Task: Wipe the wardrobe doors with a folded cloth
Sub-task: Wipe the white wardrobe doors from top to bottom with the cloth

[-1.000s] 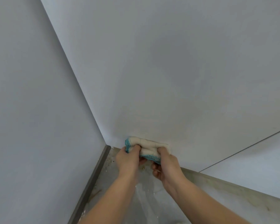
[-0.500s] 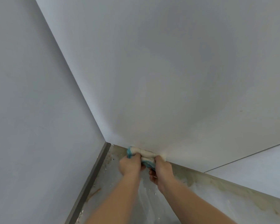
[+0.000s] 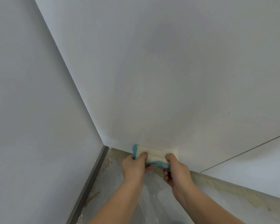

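Pale grey panels fill nearly all we see, meeting in a corner low down by the floor. Our left hand (image 3: 133, 167) grips the left end of the folded cloth (image 3: 154, 154), fingers curled over its front. Our right hand (image 3: 176, 172) grips the right end the same way, so we hold the cloth stretched between the two. The cloth is cream with a teal border along its left and lower edges. It lies flat against the very bottom of the wardrobe door (image 3: 152, 78), just above the floor (image 3: 120, 191).

To our right a thin dark seam (image 3: 242, 152) separates this door from the next door (image 3: 257, 168). To our left the door meets a plain wall (image 3: 31, 110), with a grey skirting strip (image 3: 90, 183) running along its foot. Small pale crumbs and a brownish sliver lie on the floor beside that strip. The floor is mottled grey with a tan band along the foot of the doors.
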`<action>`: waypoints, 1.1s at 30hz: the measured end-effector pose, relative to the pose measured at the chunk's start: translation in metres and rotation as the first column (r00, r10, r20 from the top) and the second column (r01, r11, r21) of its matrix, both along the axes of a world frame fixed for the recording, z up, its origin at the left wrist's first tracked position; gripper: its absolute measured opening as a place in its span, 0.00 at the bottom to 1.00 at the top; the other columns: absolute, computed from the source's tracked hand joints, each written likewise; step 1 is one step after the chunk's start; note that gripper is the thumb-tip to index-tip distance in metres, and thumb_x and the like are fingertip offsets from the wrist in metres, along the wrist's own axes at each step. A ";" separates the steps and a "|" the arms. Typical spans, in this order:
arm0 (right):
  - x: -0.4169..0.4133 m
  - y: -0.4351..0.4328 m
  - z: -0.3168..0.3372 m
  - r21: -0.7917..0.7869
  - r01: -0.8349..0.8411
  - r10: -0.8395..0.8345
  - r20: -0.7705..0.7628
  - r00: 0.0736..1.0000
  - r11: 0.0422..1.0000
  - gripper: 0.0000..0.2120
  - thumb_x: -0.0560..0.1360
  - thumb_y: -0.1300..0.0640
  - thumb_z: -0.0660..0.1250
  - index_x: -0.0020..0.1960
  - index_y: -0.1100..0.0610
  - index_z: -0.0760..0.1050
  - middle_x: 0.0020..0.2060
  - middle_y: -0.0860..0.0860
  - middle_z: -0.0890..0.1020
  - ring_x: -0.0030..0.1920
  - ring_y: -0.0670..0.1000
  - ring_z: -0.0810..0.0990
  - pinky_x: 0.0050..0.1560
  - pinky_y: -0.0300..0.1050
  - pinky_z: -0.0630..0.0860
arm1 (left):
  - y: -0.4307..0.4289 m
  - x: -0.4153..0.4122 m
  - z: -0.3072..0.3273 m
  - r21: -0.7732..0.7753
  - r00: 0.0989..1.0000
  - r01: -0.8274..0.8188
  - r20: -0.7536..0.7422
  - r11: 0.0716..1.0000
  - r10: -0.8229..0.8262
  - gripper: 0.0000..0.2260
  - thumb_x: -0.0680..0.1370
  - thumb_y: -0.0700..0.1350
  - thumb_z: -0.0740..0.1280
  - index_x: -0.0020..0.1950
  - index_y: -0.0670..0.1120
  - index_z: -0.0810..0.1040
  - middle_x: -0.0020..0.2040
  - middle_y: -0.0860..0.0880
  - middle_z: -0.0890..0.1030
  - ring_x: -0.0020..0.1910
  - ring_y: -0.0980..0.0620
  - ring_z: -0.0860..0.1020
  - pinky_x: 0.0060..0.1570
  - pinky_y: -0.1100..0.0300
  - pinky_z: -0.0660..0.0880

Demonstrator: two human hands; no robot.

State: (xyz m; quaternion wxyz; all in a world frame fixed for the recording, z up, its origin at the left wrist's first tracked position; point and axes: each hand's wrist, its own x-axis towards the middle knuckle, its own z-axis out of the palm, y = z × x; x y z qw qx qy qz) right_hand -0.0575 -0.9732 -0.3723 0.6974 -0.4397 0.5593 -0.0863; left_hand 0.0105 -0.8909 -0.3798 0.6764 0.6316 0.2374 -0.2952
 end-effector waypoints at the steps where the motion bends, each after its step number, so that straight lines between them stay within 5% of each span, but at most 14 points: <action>1: -0.002 0.000 0.011 -0.016 0.001 0.000 0.018 1.000 1.000 0.11 0.77 0.56 0.64 0.43 0.64 0.76 0.23 0.54 0.71 0.24 0.49 0.67 0.25 0.40 0.65 | 0.000 -0.002 0.010 -0.021 1.000 0.005 0.021 1.000 -0.005 0.01 0.75 0.36 0.69 0.43 0.38 0.78 0.44 0.38 0.83 0.42 0.43 0.83 0.31 0.62 0.79; 9: -0.023 -0.003 0.116 -0.124 0.069 -0.043 0.204 0.978 0.990 0.10 0.76 0.57 0.64 0.42 0.63 0.76 0.24 0.53 0.73 0.23 0.48 0.67 0.29 0.44 0.63 | -0.001 -0.019 0.111 -0.201 0.973 0.079 0.228 0.976 -0.032 0.03 0.76 0.38 0.69 0.45 0.39 0.81 0.41 0.41 0.84 0.36 0.48 0.84 0.33 0.64 0.78; 19: -0.039 -0.016 0.227 -0.167 0.165 -0.076 0.441 0.894 0.972 0.11 0.76 0.59 0.62 0.36 0.59 0.76 0.24 0.51 0.72 0.22 0.47 0.66 0.21 0.37 0.62 | -0.013 -0.035 0.220 -0.354 0.896 0.189 0.444 0.916 -0.013 0.03 0.77 0.39 0.69 0.44 0.42 0.82 0.37 0.45 0.85 0.35 0.48 0.84 0.32 0.63 0.78; 25: -0.045 -0.024 0.288 -0.209 0.221 -0.070 0.556 0.828 0.953 0.18 0.76 0.59 0.63 0.27 0.54 0.76 0.24 0.50 0.71 0.22 0.47 0.65 0.21 0.37 0.62 | -0.021 -0.042 0.284 -0.389 0.810 0.263 0.586 0.883 0.017 0.03 0.76 0.39 0.69 0.44 0.44 0.82 0.37 0.46 0.85 0.34 0.48 0.84 0.31 0.63 0.78; 33: -0.057 -0.031 0.346 -0.280 0.159 0.005 0.506 0.863 0.947 0.13 0.77 0.52 0.64 0.37 0.57 0.78 0.24 0.51 0.73 0.21 0.47 0.66 0.20 0.36 0.64 | -0.026 -0.040 0.351 -0.250 0.602 0.340 0.798 0.906 -0.006 0.05 0.75 0.43 0.72 0.43 0.44 0.77 0.33 0.48 0.83 0.30 0.51 0.83 0.29 0.62 0.77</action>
